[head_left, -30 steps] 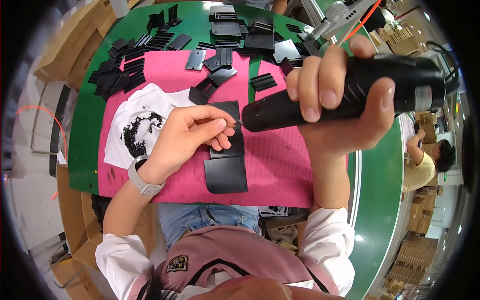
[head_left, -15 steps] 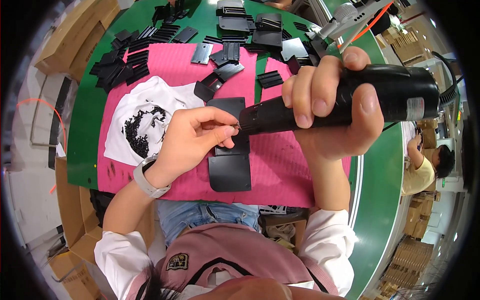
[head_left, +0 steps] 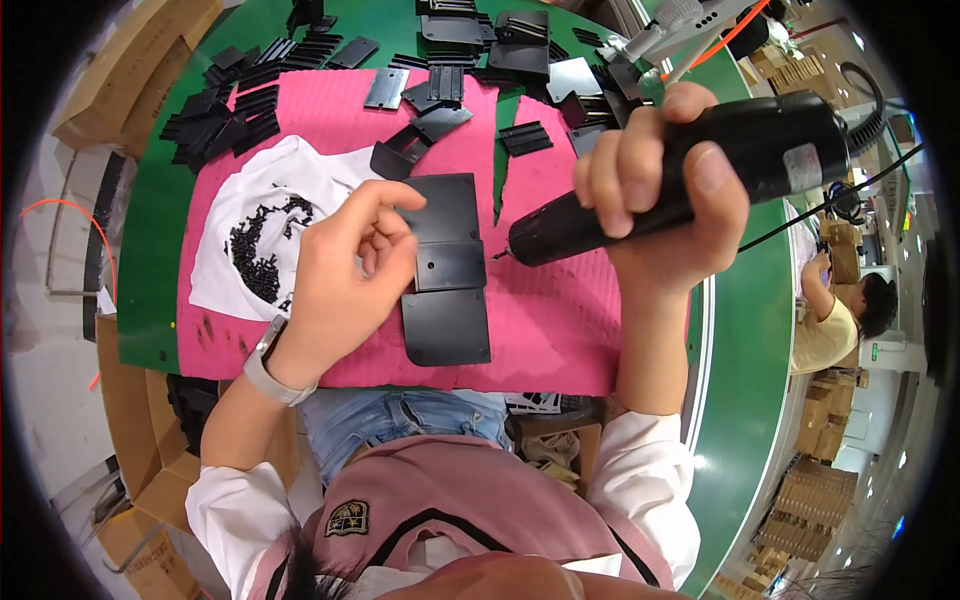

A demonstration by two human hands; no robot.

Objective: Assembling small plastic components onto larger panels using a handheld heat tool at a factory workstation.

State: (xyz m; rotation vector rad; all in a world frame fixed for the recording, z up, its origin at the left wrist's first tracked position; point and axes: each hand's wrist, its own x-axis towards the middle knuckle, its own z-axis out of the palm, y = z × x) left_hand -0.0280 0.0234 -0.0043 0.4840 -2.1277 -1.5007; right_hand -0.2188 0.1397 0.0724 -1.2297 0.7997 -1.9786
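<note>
My right hand (head_left: 690, 215) grips a black electric screwdriver (head_left: 775, 140), held slanting with its nose down and to the left. At its tip sits a small dark screw (head_left: 498, 256), just right of the black plates and apart from them. My left hand (head_left: 350, 255) has its fingers loosely bent and apart, with nothing visible in them. It hovers over the left edge of a black bracket (head_left: 450, 267) lying across two flat black plates (head_left: 447, 328). Left of that hand, a pile of small black screws (head_left: 255, 262) rests on a white cloth (head_left: 225, 215).
Pink foam sheeting (head_left: 560, 330) covers part of a green table (head_left: 150, 310). Several black brackets (head_left: 225, 130) and plates (head_left: 521, 45) are heaped along the far side. A metal stand arm (head_left: 680, 25) rises at the far right. A person (head_left: 830, 325) sits off to the right.
My left hand has come away from the screwdriver's tip and moved left, its fingers parting. The screwdriver has tilted and shifted a little right, baring the screw at its tip and the bracket.
</note>
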